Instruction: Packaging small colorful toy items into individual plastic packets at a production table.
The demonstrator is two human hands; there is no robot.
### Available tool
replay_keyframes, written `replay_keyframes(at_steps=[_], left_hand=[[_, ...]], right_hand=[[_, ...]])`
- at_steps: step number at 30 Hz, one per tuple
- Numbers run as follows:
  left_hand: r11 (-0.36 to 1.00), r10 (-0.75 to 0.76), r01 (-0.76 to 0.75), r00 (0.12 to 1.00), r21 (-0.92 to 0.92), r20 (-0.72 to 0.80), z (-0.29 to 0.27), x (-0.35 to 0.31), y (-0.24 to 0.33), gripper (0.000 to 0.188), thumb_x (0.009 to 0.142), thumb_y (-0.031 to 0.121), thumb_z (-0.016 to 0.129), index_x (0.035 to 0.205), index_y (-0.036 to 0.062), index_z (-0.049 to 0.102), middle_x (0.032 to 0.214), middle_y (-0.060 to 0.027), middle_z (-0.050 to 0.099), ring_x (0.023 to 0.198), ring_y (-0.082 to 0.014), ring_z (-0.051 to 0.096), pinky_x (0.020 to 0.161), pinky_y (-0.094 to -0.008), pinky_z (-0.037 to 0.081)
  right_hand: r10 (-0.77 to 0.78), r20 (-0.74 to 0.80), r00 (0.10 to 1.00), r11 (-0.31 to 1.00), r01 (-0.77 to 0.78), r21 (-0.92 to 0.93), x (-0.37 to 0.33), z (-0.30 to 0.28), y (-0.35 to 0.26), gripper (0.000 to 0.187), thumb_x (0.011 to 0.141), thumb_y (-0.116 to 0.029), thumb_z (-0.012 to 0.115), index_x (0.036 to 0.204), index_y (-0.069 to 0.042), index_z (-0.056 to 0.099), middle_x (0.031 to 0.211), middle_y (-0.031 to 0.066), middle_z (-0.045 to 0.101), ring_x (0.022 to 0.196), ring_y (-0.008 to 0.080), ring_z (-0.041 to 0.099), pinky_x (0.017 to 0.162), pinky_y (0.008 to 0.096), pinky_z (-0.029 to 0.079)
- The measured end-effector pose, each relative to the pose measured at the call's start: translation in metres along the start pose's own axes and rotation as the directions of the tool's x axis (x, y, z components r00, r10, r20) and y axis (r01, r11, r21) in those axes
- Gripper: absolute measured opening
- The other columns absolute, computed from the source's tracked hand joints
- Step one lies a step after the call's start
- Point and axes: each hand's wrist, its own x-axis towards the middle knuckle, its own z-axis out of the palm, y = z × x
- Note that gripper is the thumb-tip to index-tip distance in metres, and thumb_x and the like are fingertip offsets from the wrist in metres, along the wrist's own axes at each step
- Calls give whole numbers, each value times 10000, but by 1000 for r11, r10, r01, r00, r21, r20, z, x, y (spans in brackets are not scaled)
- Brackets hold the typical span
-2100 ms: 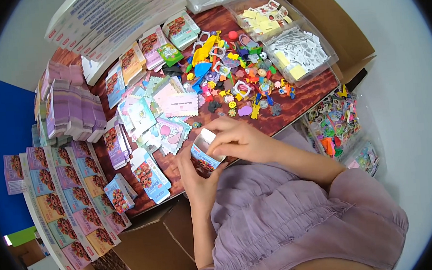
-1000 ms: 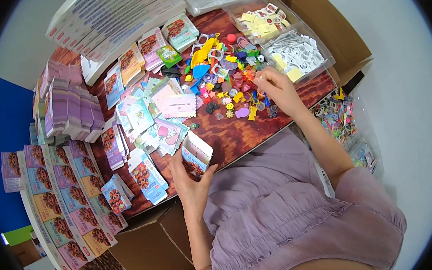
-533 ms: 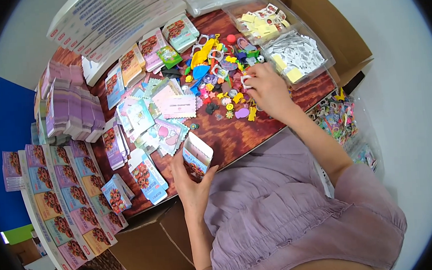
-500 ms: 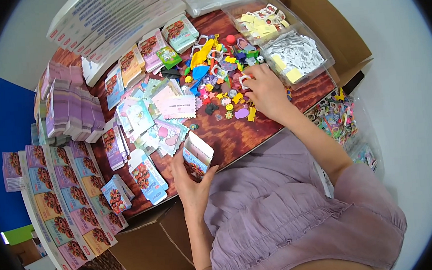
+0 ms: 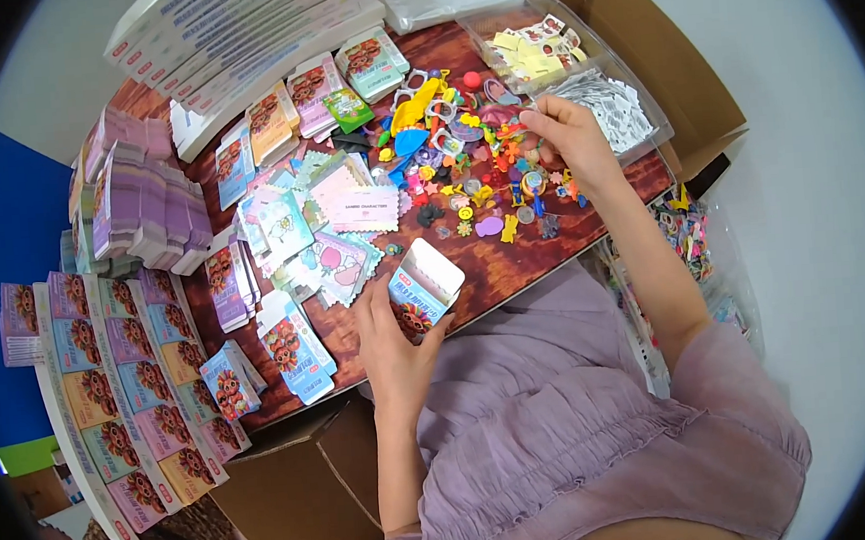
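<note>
Dark wooden table [image 5: 497, 265], scattered colourful trinkets [image 5: 465, 167], flat card packets [image 5: 321, 248], small boxes [image 5: 292, 345], clear plastic trays [image 5: 579, 69]

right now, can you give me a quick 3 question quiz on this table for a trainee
1. True or false: the left hand holds a small open-topped printed cardboard box.
2. The right hand is over: A) the stack of flat purple cartons, B) the pile of small colourful plastic trinkets, C) the brown cardboard box under the table.
3. Fill in: the clear plastic tray of white paper slips lies to the person's ____ of the trinkets.

Key: 1 true; 2 B; 3 right
</note>
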Motion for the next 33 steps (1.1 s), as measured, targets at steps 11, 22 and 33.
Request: replay_keyframes(at_steps=[11, 22, 33], left_hand=[[999, 17, -16, 1000, 37, -5, 1, 5, 6, 801, 689, 208, 865, 1335, 2, 438, 1293, -225, 480, 1202, -403, 507, 961, -460, 465], [998, 56, -55, 998, 41, -31, 11, 6, 8, 792, 647, 205, 892, 1274, 10, 448, 1238, -214, 500, 1142, -405, 527, 899, -453, 483], [991, 69, -51, 987, 128, -145, 23, 2, 8, 810, 649, 160, 882, 1306, 22, 428, 1264, -212, 478, 1177, -409, 497, 895, -460, 480]], right_hand=[[-96, 53, 994, 975, 105, -194, 7, 0, -5, 143, 939, -173, 649, 840, -75, 613, 661, -13, 606, 518, 14, 492, 476, 182, 360], [160, 665, 730, 972, -1, -233, -48, 60, -14, 196, 899, -225, 695, 820, -55, 637, 682, -23, 616, 607, 42, 586, 507, 217, 424], [-24, 545, 838, 757, 371, -537, -67, 93, -20, 210, 821, -188, 698, 938, -49, 594, 751, 130, 663, 703, 310, 666, 628, 430, 482]])
